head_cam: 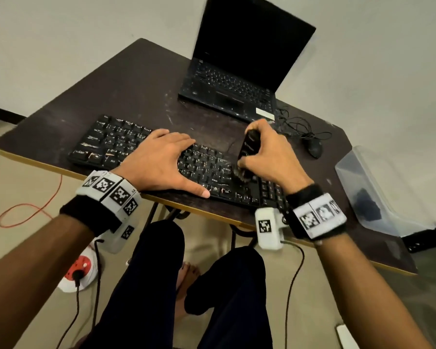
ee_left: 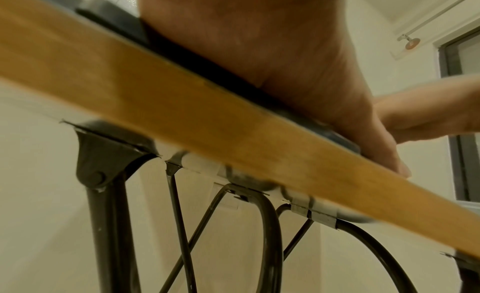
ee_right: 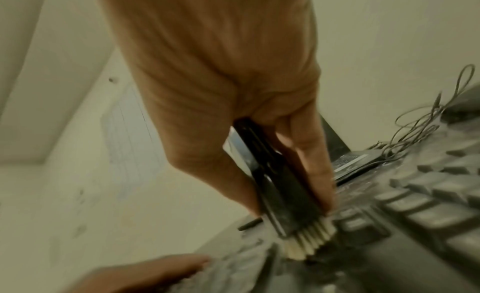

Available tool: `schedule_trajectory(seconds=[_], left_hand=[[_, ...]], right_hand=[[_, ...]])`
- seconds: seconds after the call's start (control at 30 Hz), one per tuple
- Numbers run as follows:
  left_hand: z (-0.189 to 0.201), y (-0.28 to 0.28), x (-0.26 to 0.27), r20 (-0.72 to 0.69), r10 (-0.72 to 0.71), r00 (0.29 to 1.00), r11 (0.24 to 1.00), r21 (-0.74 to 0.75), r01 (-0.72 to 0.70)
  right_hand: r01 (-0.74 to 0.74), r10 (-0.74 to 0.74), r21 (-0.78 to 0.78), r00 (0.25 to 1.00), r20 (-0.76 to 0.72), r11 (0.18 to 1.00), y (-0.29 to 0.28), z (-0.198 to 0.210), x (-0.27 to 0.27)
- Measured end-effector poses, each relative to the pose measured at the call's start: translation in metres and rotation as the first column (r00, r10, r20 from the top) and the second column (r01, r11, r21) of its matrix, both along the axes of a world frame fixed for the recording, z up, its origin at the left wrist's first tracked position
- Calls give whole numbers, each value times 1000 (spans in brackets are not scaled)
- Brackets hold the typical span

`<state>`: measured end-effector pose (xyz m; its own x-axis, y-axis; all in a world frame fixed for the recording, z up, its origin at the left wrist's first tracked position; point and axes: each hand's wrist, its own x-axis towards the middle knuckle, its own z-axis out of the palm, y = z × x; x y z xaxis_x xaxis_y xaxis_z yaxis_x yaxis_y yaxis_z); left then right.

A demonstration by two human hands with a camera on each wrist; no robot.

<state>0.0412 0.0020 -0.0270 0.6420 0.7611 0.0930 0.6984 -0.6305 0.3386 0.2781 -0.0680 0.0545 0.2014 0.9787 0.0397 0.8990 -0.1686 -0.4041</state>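
right hand [head_cam: 269, 152] clamped on black brush [head_cam: 248, 147], bristles on keyboard [head_cam: 106, 144] right part; left hand [head_cam: 159, 159] flat, fingers apart, presses keyboard middle

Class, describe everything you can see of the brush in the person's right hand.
The brush has a glossy black handle, plastic by its look, and a row of pale bristle tufts at its lower end. It stands nearly upright, bristles down, pressed onto the keys in the right part of the keyboard, where the tufts splay a little. The right hand grips the handle, fingers curled round it.
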Motion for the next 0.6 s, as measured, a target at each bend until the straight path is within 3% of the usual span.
schedule_trajectory(seconds=[0.1, 0.23, 0.37, 0.47, 0.6], left_hand=[[1, 0, 0, 19, -3, 1000, 1000, 0, 3], [-1, -1, -1, 36, 10, 999, 1000, 4, -10], [0, -1, 1, 20, 3, 1000, 1000, -9, -3], [0, -1, -1, 22, 15, 1000, 1000, -15, -14], [1, -1, 2, 14, 9, 1000, 1000, -7, -8]], right_hand=[[3, -2, 128, 1000, -14, 992, 8, -4, 0], [-100, 100, 8, 994, -47, 995, 4, -4, 4], [-18, 22, 139, 999, -33, 990, 13, -4, 16], [-118, 124, 58, 985, -121, 991, 8, -5, 21], [26, -14, 170, 998, -68, 985, 13, -9, 26]])
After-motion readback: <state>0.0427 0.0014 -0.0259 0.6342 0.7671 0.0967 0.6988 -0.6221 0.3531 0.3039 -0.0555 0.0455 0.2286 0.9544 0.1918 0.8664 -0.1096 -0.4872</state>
